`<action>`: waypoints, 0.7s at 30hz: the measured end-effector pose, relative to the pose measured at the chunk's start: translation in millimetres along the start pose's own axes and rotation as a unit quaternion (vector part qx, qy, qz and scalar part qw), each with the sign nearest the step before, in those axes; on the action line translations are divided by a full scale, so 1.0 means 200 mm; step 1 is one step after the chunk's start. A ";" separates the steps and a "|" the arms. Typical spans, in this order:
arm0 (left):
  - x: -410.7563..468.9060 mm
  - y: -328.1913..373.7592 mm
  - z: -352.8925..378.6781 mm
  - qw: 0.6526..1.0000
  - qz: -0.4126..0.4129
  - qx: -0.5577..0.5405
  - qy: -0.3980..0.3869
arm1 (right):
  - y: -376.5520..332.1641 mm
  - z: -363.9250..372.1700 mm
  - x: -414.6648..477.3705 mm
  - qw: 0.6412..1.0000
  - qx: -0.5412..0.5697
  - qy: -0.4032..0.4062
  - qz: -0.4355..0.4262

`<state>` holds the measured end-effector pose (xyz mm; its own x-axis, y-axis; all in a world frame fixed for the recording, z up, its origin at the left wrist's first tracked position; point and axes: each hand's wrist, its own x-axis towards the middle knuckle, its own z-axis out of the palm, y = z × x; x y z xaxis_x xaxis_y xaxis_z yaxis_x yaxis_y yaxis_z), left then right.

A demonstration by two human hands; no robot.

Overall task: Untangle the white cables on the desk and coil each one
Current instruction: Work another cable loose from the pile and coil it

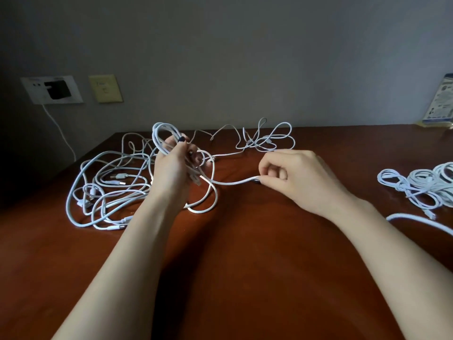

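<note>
My left grip (pixel 171 168) clutches a looped coil (pixel 163 133) above the white tangle (pixel 107 190) on the surface (pixel 245 278); my right grip (pixel 291 173) pinches its trailing strand (pixel 232 183) just beside. Print on the far-right packet (pixel 441 101) is too blurred to read.

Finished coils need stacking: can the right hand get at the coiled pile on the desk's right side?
Probably yes: only bare desk lies between the right hand and the coiled pile, though it pinches a cable strand.
</note>
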<state>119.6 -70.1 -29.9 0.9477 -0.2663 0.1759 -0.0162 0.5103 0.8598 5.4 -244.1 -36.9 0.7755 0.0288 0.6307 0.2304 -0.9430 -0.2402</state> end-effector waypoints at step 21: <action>-0.13 -0.02 0.09 0.954 -0.136 0.042 -0.264 | -0.05 -0.03 0.03 0.979 0.041 0.197 -0.028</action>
<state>89.1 -80.5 -28.8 0.6284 -0.7655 0.1381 0.1613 0.3020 0.9396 4.1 -236.4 -26.0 0.4765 -0.0658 0.8767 0.3253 -0.9133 -0.2453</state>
